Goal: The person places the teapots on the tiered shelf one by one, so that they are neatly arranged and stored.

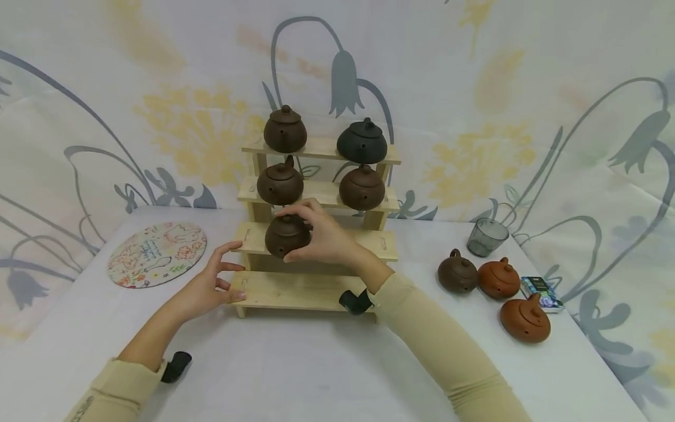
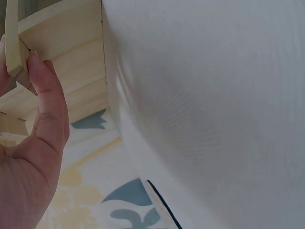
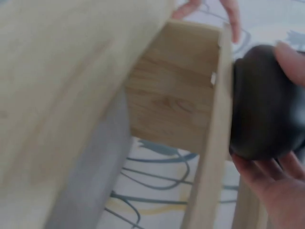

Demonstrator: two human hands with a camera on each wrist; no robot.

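Note:
A dark brown teapot point(image 1: 286, 236) is at the left part of the wooden stepped rack's point(image 1: 316, 291) second tier from the bottom. My right hand point(image 1: 332, 237) grips it, fingers over the lid and thumb low on the body. In the right wrist view the teapot point(image 3: 267, 105) looks dark and rounded, its base at or very near the board. At the rack's left end, my left hand point(image 1: 211, 285) holds the lower board; the left wrist view shows curled fingers point(image 2: 45, 90) against the board's edge point(image 2: 15, 52).
Dark teapots stand in pairs on the two upper tiers, including a black one point(image 1: 362, 142). To the right are a brown teapot point(image 1: 457, 273), reddish teapots point(image 1: 525, 320), a grey glass point(image 1: 487, 237) and a small box point(image 1: 543, 293). A round floral mat point(image 1: 158, 255) lies left.

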